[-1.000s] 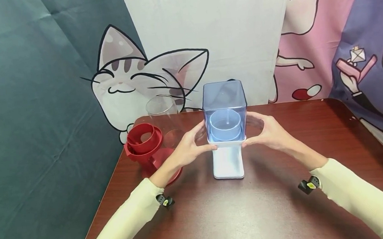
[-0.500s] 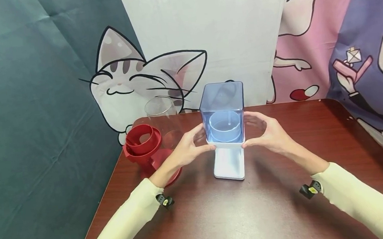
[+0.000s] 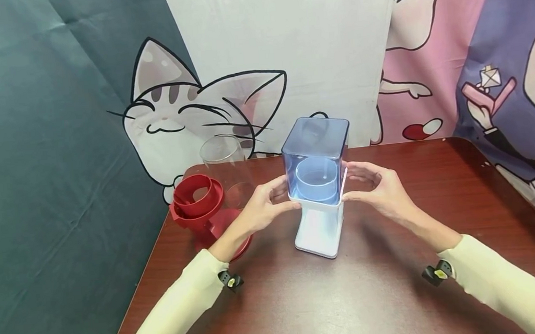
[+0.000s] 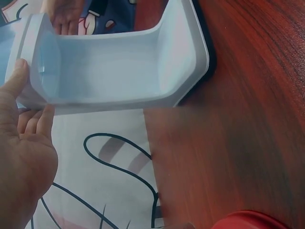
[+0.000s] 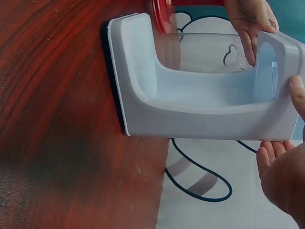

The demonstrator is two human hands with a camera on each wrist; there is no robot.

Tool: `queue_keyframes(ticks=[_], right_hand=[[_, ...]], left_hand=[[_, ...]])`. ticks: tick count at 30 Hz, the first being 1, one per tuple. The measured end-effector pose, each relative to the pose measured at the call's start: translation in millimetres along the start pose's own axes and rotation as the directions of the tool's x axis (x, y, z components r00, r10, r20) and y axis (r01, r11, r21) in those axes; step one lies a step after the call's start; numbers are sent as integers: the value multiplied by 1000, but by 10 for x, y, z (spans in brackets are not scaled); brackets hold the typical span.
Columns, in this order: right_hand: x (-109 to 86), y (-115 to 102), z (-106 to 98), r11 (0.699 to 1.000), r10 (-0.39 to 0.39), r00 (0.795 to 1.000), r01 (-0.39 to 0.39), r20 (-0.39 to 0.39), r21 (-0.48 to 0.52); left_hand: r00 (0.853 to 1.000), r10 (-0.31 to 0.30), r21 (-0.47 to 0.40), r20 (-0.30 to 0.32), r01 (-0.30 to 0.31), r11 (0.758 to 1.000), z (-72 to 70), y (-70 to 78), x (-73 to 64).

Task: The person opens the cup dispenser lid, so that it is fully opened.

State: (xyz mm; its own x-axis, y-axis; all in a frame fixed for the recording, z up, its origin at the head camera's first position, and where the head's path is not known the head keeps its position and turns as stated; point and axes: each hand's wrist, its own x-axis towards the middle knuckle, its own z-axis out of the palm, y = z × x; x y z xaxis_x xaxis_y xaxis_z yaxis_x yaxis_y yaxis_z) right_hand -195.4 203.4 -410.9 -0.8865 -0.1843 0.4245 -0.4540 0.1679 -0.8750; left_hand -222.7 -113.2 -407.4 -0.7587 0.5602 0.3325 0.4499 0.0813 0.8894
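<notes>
At the left end of the table (image 3: 422,280) is a red stand (image 3: 200,206), with a clear cylinder (image 3: 225,165) behind it and to its right. Next comes my left hand (image 3: 265,204), pinching the white collar of the dispenser (image 3: 316,203), thumb in front and fingers along the side. The dispenser is upright between my 2 hands, so I call neither nearer; its long axis runs up and down, while its foot points towards me and slightly left. That slant, I judge, is the relation to mind, with my 2 thumbs at the front corners. My right hand (image 3: 382,189) pinches the opposite side the same way.

From my head view, some of my right fingertips are hidden behind the dispenser. Both wrist views cut off the blue hopper (image 3: 314,139), and I cannot tell whether the dark strip under the foot is padding or shadow.
</notes>
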Motion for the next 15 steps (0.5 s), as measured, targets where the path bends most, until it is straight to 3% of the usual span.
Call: queue_keyframes(ticks=[6, 15], right_hand=[[-32, -10, 10, 999, 10, 998, -8, -66, 39], [-97, -12, 13, 999, 41, 990, -39, -138, 21]], left_hand=[[999, 33, 10, -1, -33, 999, -17, -21, 6], [999, 44, -31, -30, -45, 998, -9, -19, 26]])
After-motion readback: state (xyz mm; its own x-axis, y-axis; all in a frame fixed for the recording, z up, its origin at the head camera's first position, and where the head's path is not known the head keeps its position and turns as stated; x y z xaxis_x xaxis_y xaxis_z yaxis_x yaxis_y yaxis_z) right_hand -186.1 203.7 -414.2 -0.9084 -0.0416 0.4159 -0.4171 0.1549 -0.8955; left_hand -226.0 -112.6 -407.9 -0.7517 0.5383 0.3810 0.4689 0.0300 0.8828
